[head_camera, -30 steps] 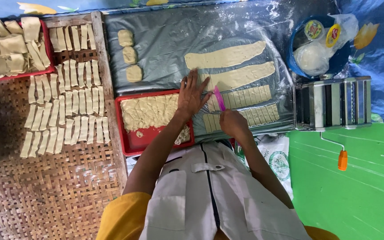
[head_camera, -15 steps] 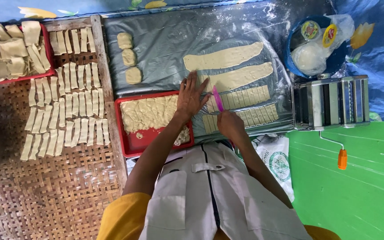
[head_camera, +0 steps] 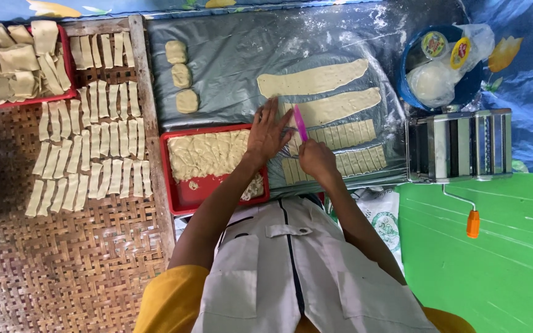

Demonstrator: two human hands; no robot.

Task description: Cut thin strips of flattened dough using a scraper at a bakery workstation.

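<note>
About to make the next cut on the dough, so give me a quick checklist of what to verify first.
1. Right hand gripping the pink cutter: ok.
2. Left hand flat on the plastic sheet, beside the blade: ok.
3. Left fingers clear of the blade edge: cannot tell.
4. Uncut dough strip lying flat: ok.
5. Red tray has spare room: ok.

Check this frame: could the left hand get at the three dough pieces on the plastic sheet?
Probably yes. The left hand lies flat on the sheet, holding nothing, and only bare floured plastic sheet separates it from the three dough pieces.
</note>
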